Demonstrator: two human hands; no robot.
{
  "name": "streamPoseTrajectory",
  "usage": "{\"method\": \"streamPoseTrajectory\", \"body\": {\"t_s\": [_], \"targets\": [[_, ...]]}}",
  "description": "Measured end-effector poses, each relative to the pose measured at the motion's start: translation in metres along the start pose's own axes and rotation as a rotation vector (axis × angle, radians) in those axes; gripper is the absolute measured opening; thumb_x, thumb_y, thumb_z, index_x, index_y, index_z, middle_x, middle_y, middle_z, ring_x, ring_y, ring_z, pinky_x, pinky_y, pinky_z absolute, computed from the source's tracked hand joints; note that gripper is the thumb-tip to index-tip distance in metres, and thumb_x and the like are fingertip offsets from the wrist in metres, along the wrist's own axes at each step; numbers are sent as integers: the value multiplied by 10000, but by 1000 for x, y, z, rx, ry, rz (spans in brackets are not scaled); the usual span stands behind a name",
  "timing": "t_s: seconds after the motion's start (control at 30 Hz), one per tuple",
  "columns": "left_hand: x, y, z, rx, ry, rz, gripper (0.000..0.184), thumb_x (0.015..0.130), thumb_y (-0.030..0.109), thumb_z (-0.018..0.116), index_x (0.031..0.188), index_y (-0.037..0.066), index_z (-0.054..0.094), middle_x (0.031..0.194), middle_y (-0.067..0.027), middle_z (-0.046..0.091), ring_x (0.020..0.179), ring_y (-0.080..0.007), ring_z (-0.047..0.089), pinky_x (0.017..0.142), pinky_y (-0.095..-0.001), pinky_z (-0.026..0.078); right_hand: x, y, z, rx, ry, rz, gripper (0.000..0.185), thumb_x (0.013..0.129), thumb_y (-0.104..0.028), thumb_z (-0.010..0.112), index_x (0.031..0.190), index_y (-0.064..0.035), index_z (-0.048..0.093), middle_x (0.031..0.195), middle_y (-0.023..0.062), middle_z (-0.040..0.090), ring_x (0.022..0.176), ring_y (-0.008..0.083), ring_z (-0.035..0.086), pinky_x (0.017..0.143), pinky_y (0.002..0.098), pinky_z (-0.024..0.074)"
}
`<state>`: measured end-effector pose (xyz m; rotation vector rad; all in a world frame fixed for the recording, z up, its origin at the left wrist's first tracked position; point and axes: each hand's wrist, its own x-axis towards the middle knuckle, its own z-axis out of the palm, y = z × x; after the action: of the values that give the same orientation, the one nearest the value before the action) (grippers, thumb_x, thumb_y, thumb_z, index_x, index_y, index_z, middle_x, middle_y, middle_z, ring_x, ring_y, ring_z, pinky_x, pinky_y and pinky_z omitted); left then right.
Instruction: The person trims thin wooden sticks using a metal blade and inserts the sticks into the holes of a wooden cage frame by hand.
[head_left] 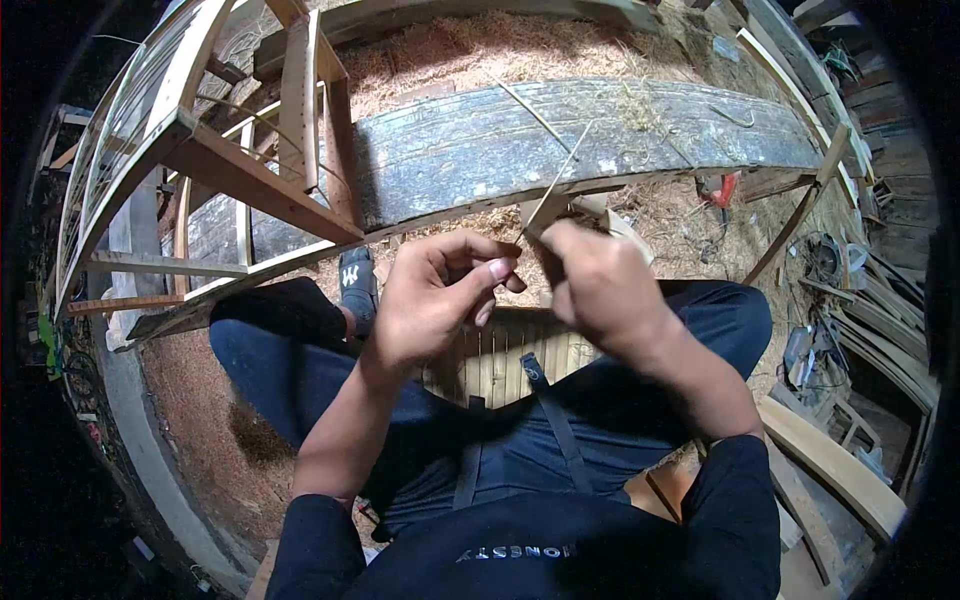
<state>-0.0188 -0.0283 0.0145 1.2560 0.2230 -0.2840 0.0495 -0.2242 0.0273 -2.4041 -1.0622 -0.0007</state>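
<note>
Left hand (440, 290) pinching thin strip (566, 167), right hand (605, 285) near.

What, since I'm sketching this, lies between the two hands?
In the head view, the lower end of a thin strip shows between the left hand and right hand.

My left forearm (345, 425) and right forearm (705, 385) angle forward and inward, bare up to the elbows, bringing my hands close together but apart. On my left hand (430, 295), the thumb (485, 275) and index finger (468, 243) meet in a pinch, the other fingers curled loosely below. My right hand (605, 285), slightly blurred, is folded into a fist, its back facing up.
</note>
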Motion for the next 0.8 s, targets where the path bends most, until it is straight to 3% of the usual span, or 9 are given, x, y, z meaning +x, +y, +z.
{"method": "streamPoseTrajectory", "body": {"t_s": [0.1,0.2,0.37,0.47,0.6,0.7,0.8], "targets": [[0,-1,-1,-16,34,0,145,961,59,629,1053,-47,664,883,-96,720,598,-51,562,516,-191,438,-5,-9,5,76,-106,-21,124,775,-25,604,854,-3,511,719,214,644,643,398,673,583,494,549],[-3,7,2,42,31,-39,137,955,27,615,1057,-47,671,890,-99,722,593,-56,566,521,-196,447,4,9,2,33,23,24,107,778,-5,585,851,-2,507,715,222,636,642,402,668,578,497,548],[3,-10,-5,79,-80,168,247,958,27,610,1181,-71,644,923,-92,721,700,-49,581,580,-194,443,-5,-8,3,80,-60,-58,105,795,-19,587,846,-1,497,722,207,631,664,411,659,587,492,542],[-1,-2,-2,37,8,2,257,953,11,602,1194,-72,636,926,-91,715,678,-50,558,571,-195,424,1,2,0,27,-23,24,107,801,-26,591,850,-4,498,720,207,630,659,408,660,585,491,543],[1,-7,-4,35,-56,108,241,984,57,589,1189,-58,642,897,-77,707,610,-39,494,530,-198,399,-6,-10,5,88,-66,-55,101,795,-9,589,862,-6,513,712,203,637,652,389,673,568,473,548],[-1,3,-2,64,-27,-23,232,997,60,562,1186,-48,643,883,-68,702,609,-34,498,535,-189,394,0,3,2,79,-13,9,84,787,0,582,846,-4,522,700,210,631,641,392,672,579,487,552],[0,-1,-2,59,-26,9,202,1005,72,552,1148,-36,645,868,-65,698,598,-25,491,528,-179,380,3,6,-2,-3,39,13,73,793,-4,581,838,-5,524,703,212,632,651,391,675,570,486,551]]}}
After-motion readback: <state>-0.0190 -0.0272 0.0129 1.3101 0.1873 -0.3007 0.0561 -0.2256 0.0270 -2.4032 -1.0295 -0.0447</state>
